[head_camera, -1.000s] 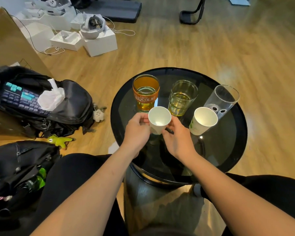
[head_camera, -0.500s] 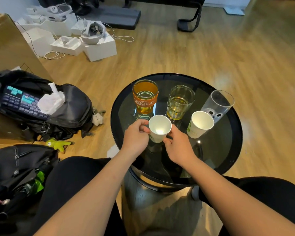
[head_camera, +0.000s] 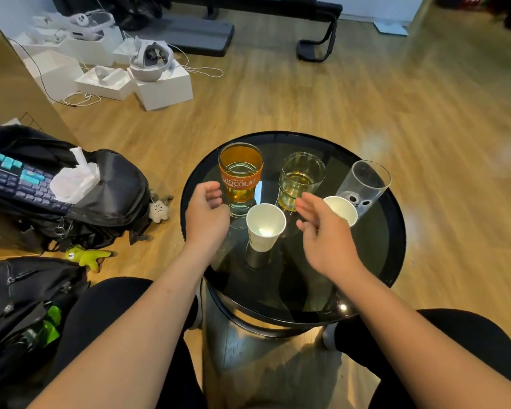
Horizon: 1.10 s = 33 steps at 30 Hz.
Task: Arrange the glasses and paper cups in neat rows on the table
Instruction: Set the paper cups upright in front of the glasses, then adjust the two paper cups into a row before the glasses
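Note:
On the round black glass table [head_camera: 375, 278] three glasses stand in a back row: an orange glass lettered CHOCOLAT [head_camera: 240, 176], a greenish glass [head_camera: 301, 179] and a clear tall glass with cartoon eyes [head_camera: 363, 185]. In front, a white paper cup [head_camera: 264, 227] stands upright between my hands. A second paper cup [head_camera: 342, 208] sits to its right, partly hidden by my right hand. My left hand [head_camera: 205, 214] is open just left of the near cup, apart from it. My right hand [head_camera: 322, 231] is open on its right, fingers spread, touching nothing.
Two black backpacks [head_camera: 106, 199] lie on the wooden floor to the left, one with a keyboard [head_camera: 15, 181] on it, and a green plush toy [head_camera: 87, 255]. White boxes with a headset [head_camera: 151, 62] sit farther back. My knees flank the table.
Both hands have let go of the near paper cup and opened, drawing apart to either side. The cup now stands on its own on the table.

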Motion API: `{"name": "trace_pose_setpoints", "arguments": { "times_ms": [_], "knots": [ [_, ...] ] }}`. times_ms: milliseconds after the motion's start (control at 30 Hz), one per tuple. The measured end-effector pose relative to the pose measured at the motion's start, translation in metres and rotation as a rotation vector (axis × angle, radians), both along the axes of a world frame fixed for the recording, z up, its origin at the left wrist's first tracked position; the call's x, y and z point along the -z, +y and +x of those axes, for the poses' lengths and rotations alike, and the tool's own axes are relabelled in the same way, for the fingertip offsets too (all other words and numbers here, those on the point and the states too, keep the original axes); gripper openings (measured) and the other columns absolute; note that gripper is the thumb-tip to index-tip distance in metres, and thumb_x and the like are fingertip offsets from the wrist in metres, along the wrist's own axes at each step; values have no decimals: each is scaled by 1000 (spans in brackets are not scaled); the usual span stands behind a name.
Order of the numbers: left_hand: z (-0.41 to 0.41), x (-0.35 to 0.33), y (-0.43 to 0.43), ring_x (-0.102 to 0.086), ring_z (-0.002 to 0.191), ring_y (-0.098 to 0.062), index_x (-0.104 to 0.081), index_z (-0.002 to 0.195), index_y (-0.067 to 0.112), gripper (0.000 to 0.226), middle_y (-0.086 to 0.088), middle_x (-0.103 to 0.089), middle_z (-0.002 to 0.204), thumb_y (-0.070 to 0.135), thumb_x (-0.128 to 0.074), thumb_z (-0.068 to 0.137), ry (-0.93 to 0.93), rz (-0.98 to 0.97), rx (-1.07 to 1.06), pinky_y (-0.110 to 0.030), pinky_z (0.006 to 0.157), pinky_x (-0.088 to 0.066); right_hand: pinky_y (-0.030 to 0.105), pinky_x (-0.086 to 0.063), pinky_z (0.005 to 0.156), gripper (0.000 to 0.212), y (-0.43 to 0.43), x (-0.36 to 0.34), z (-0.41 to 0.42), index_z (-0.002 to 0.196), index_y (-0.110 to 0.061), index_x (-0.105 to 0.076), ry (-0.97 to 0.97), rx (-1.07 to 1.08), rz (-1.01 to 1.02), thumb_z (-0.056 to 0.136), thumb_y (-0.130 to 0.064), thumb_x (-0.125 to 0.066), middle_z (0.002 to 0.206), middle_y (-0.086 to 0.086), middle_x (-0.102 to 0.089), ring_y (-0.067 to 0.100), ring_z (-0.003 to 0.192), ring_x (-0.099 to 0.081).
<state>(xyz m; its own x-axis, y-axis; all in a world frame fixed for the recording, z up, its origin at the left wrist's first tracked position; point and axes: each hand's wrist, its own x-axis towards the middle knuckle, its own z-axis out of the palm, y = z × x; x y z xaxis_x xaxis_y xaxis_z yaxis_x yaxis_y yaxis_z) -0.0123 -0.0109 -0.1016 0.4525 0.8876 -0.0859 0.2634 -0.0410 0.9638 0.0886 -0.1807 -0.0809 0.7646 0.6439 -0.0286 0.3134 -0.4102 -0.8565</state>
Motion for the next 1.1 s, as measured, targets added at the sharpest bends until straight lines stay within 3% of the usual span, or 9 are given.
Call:
{"name": "trace_pose_setpoints", "arguments": {
  "times_ms": [133, 200, 267, 333, 400, 567, 733, 933, 1100],
  "knots": [
    [12, -3, 18, -52, 111, -14, -49, 126, 19, 56, 3, -54, 118, -8, -60, 79, -22, 87, -18, -31, 93, -48, 20, -45, 100, 55, 0, -36, 44, 141, -14, -45, -98, 65, 209, 90, -1, -62, 133, -3, -60, 3, 120, -57],
    [21, -3, 29, -49, 117, -14, -45, 131, 20, 62, 2, -52, 126, -3, -66, 78, -18, 90, 9, -33, 95, -46, 13, -47, 92, 62, 5, -50, 70, 141, -16, -45, -142, 89, 214, 85, -8, -70, 132, -2, -60, 4, 119, -58],
    [31, -3, 36, -45, 122, -13, -40, 137, 21, 72, 0, -49, 136, 2, -74, 76, 19, 90, 74, -29, 94, -45, 22, -48, 97, 75, 14, -54, 87, 144, -20, -42, -196, 41, 99, 78, -18, -79, 137, -4, -56, 6, 124, -52],
    [39, 0, 40, -44, 119, -10, -36, 140, 22, 80, 1, -47, 138, 5, -78, 74, 49, 103, 140, -16, 83, -41, 34, -44, 106, 88, 23, -52, 96, 147, -24, -36, -256, -35, -52, 72, -29, -84, 145, -5, -49, 9, 131, -45],
    [46, 3, 44, -44, 112, -6, -31, 143, 22, 89, 2, -45, 136, 8, -81, 71, 56, 109, 173, -8, 71, -36, 37, -36, 110, 102, 30, -50, 103, 150, -26, -28, -298, -102, -173, 67, -39, -86, 152, -3, -41, 15, 137, -39],
    [55, 6, 56, -37, 116, -9, -21, 148, 22, 105, 0, -39, 143, 20, -88, 66, 80, 105, 213, -11, 72, -33, 39, -31, 110, 122, 47, -43, 111, 154, -26, -12, -259, -243, -369, 60, -45, -88, 160, 2, -25, 23, 143, -29],
    [62, 7, 65, -43, 116, -14, -25, 146, 25, 106, 3, -43, 135, 27, -90, 63, 102, 82, 284, -27, 84, -40, 37, -35, 102, 118, 58, -32, 117, 154, -24, -15, -219, -245, -486, 62, -40, -88, 156, 5, -33, 28, 137, -38],
    [61, 9, 66, -46, 114, -16, -30, 143, 27, 101, 5, -46, 132, 33, -90, 62, 121, 110, 294, -24, 79, -42, 31, -37, 86, 109, 60, -25, 120, 150, -24, -25, -189, -207, -440, 62, -37, -88, 143, 4, -48, 26, 124, -49],
    [61, 7, 63, -46, 114, -15, -32, 140, 27, 98, 7, -46, 129, 32, -91, 62, 124, 132, 293, -25, 80, -43, 30, -39, 84, 108, 65, -24, 119, 149, -23, -26, -193, -207, -423, 62, -34, -89, 140, 4, -50, 24, 119, -51]
  ]
}}
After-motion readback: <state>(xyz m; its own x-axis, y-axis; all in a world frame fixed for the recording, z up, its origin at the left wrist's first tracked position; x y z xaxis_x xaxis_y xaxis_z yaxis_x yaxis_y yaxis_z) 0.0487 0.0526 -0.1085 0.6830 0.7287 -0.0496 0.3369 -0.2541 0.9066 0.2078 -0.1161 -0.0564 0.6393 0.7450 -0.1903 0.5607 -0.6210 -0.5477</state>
